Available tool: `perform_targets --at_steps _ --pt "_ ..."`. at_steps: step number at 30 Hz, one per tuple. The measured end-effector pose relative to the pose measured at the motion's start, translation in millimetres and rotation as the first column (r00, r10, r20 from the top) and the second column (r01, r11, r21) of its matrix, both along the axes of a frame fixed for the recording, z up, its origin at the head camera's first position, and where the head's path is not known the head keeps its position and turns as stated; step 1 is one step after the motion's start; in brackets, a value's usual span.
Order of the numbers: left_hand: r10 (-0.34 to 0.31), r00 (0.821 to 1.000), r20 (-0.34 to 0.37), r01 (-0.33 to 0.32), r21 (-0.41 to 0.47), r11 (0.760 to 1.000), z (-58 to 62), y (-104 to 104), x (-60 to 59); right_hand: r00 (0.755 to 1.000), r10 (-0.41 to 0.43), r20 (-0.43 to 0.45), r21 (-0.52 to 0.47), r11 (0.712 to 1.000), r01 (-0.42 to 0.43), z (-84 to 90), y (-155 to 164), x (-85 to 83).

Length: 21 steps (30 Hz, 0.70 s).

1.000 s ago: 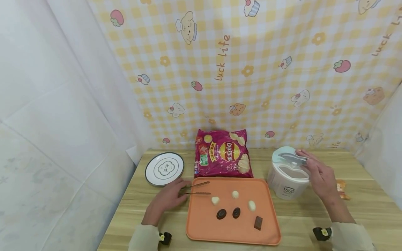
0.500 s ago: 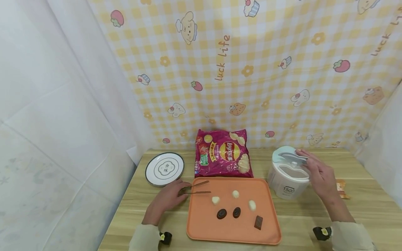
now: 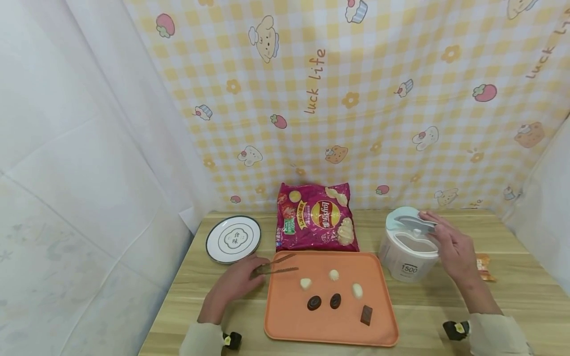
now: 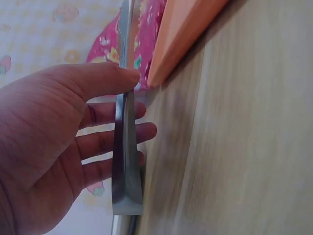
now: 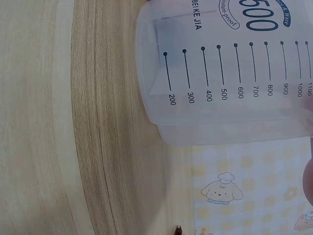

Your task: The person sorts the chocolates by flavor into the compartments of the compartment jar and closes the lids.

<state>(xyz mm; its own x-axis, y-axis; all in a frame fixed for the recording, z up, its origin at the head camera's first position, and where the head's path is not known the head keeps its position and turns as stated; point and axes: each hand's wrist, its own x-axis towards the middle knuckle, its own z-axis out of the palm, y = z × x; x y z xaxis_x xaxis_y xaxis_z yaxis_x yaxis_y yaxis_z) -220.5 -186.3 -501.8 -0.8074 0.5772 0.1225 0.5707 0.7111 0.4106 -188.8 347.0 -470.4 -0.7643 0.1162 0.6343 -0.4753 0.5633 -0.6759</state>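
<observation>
My left hand (image 3: 240,279) is at the tray's left edge and holds a pair of metal tongs (image 4: 126,147), the thumb on one arm and the fingers behind. Their spread tips lie over the corner of an orange tray (image 3: 320,331). On the tray are several pale pieces, one a white oval (image 3: 357,290), two dark swirled chocolates (image 3: 314,302) and a brown rectangular chocolate (image 3: 366,315). My right hand (image 3: 456,252) grips a clear storage container (image 3: 407,267) at its upper right side, beside the raised lid flap (image 3: 420,221). Its fingers are mostly outside the right wrist view.
A white plate (image 3: 218,244) with a dark rim lies left of the tray. Behind the tray rests a purple chip bag (image 3: 311,237). An orange wrapper (image 3: 484,267) sits right of the container, partly behind my right forearm. A checked curtain (image 3: 378,123) hangs behind the table.
The tongs' tips have risen slightly over the tray, and my left wrist has shifted a little left. My right hand and the container stay in place.
</observation>
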Motion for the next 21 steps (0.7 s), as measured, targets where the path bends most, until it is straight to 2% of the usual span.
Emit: perform_targets --at_steps 7,13,21 --pt "-0.047 0.999 0.011 0.047 -0.023 0.999 5.3 10 12.4 1.000 -0.015 0.016 -0.002 1.000 0.015 0.1 0 0.4" --pt "-0.062 0.994 0.087 0.065 -0.027 0.998 14.5 21 28.0 1.000 -0.017 0.005 0.004 1.000 0.017 -0.6 0 -0.7" --pt "-0.127 0.990 0.068 0.131 -0.047 0.990 14.2 28 42.8 0.999 -0.044 0.015 0.013 0.999 0.043 2.1 -3 1.8"
